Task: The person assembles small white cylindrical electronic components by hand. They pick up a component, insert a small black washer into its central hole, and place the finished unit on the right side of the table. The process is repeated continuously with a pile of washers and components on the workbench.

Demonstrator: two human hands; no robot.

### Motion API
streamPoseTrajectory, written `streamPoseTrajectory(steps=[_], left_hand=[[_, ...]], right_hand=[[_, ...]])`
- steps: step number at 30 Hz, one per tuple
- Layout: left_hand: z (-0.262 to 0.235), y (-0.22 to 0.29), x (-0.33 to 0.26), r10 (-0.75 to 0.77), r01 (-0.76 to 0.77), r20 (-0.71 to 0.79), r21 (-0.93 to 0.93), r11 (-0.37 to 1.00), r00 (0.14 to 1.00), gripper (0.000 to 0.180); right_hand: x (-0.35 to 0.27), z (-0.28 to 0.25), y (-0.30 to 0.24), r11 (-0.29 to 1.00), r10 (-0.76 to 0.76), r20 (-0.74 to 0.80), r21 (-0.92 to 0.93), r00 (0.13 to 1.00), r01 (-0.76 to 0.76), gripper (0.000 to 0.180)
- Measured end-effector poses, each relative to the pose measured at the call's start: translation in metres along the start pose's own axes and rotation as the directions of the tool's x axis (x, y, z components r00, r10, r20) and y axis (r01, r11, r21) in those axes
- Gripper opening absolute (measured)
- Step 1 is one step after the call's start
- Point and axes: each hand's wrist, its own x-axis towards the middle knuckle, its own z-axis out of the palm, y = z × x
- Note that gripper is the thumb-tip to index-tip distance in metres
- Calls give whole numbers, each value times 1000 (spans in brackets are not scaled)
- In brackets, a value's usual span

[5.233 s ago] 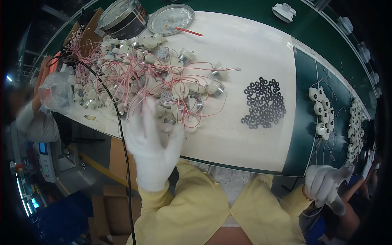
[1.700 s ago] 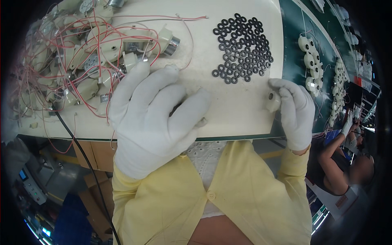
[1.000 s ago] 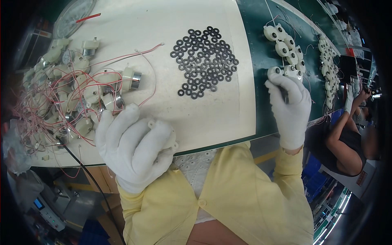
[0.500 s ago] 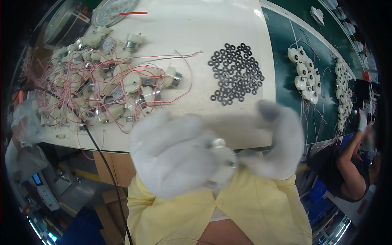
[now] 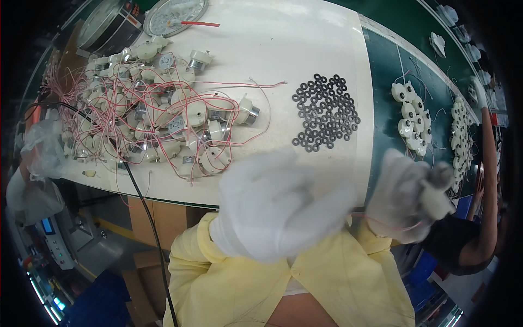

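Note:
My right hand (image 5: 396,191), in a white glove, holds a small geared motor (image 5: 436,203) with a cream plastic housing at the table's front edge on the right. A thin pink wire trails from it below the fingers. My left hand (image 5: 275,204), also gloved and a little blurred, is over the front edge in the middle. Its thumb stands apart, and nothing shows in it. Beyond it lies a patch of black rings (image 5: 327,111) on the white tabletop. A tangled heap of similar motors (image 5: 163,109) with pink and white wires covers the left side.
Motors with black rings on them stand in a group (image 5: 412,117) on the green mat (image 5: 381,71); another row (image 5: 461,144) is farther right. A round tin (image 5: 109,24) and a silver dish (image 5: 174,13) stand at the far left. A black cable (image 5: 144,201) hangs over the edge. A co-worker's arm (image 5: 487,180) reaches in at right.
My right hand has moved right with the motor, which was between both hands before. The left hand has parted from it and shifted right. The view has moved slightly.

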Motion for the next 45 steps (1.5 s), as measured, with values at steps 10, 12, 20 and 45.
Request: streamPoseTrajectory(steps=[10, 12, 20, 45], left_hand=[[-9, -50, 11, -355, 267, 78, 516, 814, 932, 46], [-8, -53, 15, -288, 212, 36, 593, 777, 957, 38], [-1, -59, 20, -181, 91, 89, 607, 790, 979, 33], [17, -50, 15, -132, 67, 115, 449, 891, 985, 37]], right_hand=[[20, -43, -67, 798, 534, 106, 263, 839, -542, 76], [14, -49, -75, 747, 663, 57, -6, 746, -664, 69], [22, -21, -33, 82, 626, -84, -982, 775, -172, 48], [26, -26, -18, 322, 592, 15, -921, 806, -220, 36]])
